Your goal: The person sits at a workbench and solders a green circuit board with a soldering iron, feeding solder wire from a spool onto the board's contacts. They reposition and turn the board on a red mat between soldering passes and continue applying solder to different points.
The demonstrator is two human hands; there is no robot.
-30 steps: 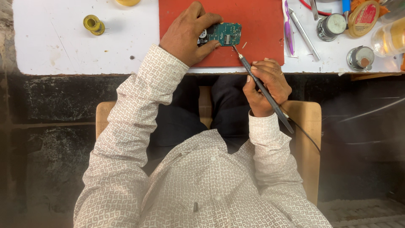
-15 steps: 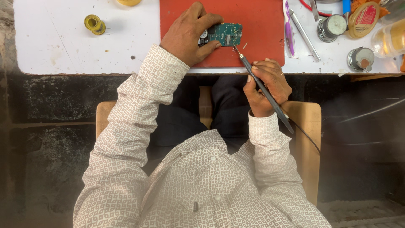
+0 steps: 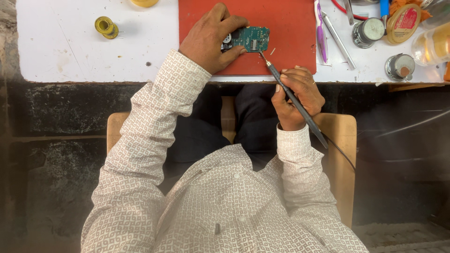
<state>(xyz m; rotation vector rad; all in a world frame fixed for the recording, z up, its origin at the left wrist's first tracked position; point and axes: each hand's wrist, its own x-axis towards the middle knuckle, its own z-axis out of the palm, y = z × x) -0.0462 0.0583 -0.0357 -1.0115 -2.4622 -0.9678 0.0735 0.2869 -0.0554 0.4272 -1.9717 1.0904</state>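
The left hand [image 3: 206, 40] pins a small green circuit board [image 3: 253, 38] flat on the red mat [image 3: 286, 28], fingers [image 3: 229, 23] curled over its left edge. The right hand [image 3: 297, 96] grips a soldering iron [image 3: 293, 96] like a pen, its tip at the board's lower right corner. This looks like soldering a joint; the next move calls for a steady tip. Whether the tip touches is too small to tell. Tins [image 3: 370, 30] and tools on the desk [image 3: 70, 51] are partly cut off.

Long-sleeved shirt [image 3: 220, 206], off-white with small repeating brown geometric print; buttoned cuffs at both wrists. Dark trousers [image 3: 211, 136] at 12 o'clock of the shirt front.
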